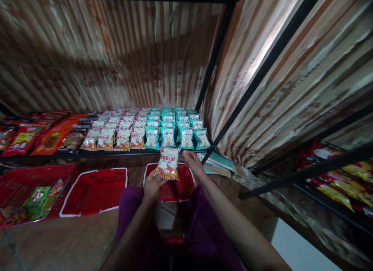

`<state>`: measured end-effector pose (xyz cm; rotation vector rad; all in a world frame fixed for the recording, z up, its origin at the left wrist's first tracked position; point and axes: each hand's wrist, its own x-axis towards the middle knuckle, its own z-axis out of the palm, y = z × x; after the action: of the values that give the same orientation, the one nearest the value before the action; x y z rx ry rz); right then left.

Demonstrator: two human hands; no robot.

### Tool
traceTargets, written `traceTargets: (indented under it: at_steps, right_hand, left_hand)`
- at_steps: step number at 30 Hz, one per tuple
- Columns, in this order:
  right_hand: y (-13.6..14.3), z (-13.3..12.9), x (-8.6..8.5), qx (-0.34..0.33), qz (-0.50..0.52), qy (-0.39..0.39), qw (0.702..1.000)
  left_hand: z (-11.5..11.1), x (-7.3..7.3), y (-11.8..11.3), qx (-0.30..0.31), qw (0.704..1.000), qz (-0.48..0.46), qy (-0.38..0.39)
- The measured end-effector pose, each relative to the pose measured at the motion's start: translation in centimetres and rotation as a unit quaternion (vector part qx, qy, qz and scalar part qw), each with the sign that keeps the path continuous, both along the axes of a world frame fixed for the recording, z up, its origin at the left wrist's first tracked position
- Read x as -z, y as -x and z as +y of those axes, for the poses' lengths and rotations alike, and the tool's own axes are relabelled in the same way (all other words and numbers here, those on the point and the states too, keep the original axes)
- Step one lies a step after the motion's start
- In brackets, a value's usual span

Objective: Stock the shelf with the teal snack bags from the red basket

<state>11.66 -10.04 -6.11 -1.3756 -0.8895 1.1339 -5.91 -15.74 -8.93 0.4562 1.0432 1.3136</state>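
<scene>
My left hand (152,187) is closed on the lower left edge of a white and red snack bag (168,164), whose printing appears upside down. The bag is above a red basket (175,187) between my knees. Just right of the bag, my right hand (192,161) is slightly blurred, its fingers apart and holding nothing. Behind them, a low shelf carries rows of similar white and red snack bags (123,138) and, to their right, teal and white snack bags (168,137).
Two more red baskets stand left: one bare inside (94,191), one holding green packets (37,199). Orange and red packets (52,135) lie at the shelf's left. A black post (256,80) slants up on the right, near flat papers (217,162) and another shelf of bags (338,178).
</scene>
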Motion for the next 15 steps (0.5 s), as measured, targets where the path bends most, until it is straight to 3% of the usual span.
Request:
traceTargets:
  at_steps: [7, 15]
  right_hand:
    - [3.4, -6.3, 1.0, -0.041, 0.089, 0.050, 0.994]
    - [5.4, -6.4, 1.5, -0.024, 0.194, 0.060, 0.979]
  left_hand:
    - [-0.3, -0.2, -1.1, -0.060, 0.998, -0.011, 0.002]
    - [-1.8, -0.4, -1.9, -0.066, 0.997, -0.017, 0.046]
